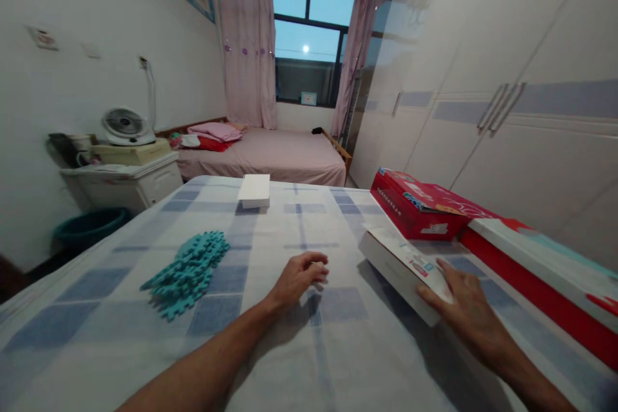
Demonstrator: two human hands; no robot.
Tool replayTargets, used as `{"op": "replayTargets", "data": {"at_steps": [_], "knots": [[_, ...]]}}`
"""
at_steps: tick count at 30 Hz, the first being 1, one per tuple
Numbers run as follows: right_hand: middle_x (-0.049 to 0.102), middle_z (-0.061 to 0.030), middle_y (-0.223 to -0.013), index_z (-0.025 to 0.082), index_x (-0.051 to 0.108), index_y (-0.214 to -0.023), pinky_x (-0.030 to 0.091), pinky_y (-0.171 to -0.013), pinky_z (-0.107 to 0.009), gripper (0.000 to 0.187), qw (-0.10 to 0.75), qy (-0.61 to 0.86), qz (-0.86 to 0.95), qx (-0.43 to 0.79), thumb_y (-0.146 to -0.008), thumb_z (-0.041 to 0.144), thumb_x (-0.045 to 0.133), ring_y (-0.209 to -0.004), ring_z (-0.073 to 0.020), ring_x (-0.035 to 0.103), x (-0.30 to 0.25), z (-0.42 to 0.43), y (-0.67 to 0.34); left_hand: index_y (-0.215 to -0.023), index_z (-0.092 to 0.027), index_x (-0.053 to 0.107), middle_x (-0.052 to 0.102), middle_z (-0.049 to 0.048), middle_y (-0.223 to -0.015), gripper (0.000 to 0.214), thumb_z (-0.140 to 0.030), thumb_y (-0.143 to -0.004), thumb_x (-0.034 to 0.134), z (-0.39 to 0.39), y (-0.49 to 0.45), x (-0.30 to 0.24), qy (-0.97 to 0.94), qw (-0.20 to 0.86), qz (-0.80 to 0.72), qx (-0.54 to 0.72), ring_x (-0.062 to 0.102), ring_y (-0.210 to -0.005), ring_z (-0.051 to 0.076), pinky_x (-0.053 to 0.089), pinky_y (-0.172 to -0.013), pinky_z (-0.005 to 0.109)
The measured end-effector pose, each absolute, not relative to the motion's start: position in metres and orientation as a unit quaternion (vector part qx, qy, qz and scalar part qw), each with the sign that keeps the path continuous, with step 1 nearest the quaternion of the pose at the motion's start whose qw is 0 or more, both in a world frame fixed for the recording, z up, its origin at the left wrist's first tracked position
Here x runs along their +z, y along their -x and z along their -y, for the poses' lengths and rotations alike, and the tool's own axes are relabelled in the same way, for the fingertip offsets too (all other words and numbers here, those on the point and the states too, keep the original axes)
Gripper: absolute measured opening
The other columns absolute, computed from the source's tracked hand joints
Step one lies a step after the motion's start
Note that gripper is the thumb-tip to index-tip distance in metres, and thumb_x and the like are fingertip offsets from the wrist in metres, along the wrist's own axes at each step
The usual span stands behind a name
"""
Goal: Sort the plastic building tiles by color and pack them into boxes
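My right hand (461, 299) grips the near end of a white box (403, 267) with small printed marks on its top. The box is tilted, and its shadow falls on the checked cloth beneath. My left hand (302, 277) hovers over the middle of the cloth, its fingers loosely bent and apart, holding nothing. Left of that hand lies a heap of teal interlocking foam-like pieces (190, 270) with toothed edges. Farther back rests a smaller white box (255, 190).
A red box (420, 203) stands behind the held box, and a long red and white box (545, 270) runs along the right side. White wardrobe doors (483, 64) rise at the right. Beyond the cloth are a pink bed (284, 148) and a fan (126, 127) on a cabinet.
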State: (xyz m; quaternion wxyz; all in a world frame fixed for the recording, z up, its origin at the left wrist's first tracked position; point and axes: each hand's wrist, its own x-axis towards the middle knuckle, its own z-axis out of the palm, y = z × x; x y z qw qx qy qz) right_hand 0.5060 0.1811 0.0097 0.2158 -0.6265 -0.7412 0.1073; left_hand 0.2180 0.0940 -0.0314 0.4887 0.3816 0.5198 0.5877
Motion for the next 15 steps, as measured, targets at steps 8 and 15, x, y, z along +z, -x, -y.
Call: {"op": "replayTargets", "data": {"at_steps": [8,15], "knots": [[0.042,-0.0189,-0.134,0.008,0.04,-0.138,0.032,-0.107,-0.043,0.091,0.257,0.497,0.77,0.307,-0.066,0.063,0.047,-0.127,-0.031,0.04,0.041,-0.137,-0.379,-0.127,-0.018,0.054,0.062,0.0144,-0.123,0.067,-0.063,-0.077,0.057,-0.085,-0.229,-0.017,-0.309,0.583,-0.286,0.694,0.056,-0.115,0.028,0.037,-0.103,0.042],[0.052,-0.0089,-0.132,0.022,0.053,-0.127,0.042,-0.099,-0.045,0.063,0.263,0.353,0.724,0.532,-0.079,0.061,0.046,-0.12,-0.0267,0.048,0.053,-0.125,-0.343,-0.115,-0.011,0.061,0.072,0.0119,-0.097,0.059,-0.059,-0.082,0.052,-0.072,-0.196,0.005,-0.093,0.579,-0.225,0.778,0.069,-0.086,0.025,0.051,-0.09,0.041]]}}
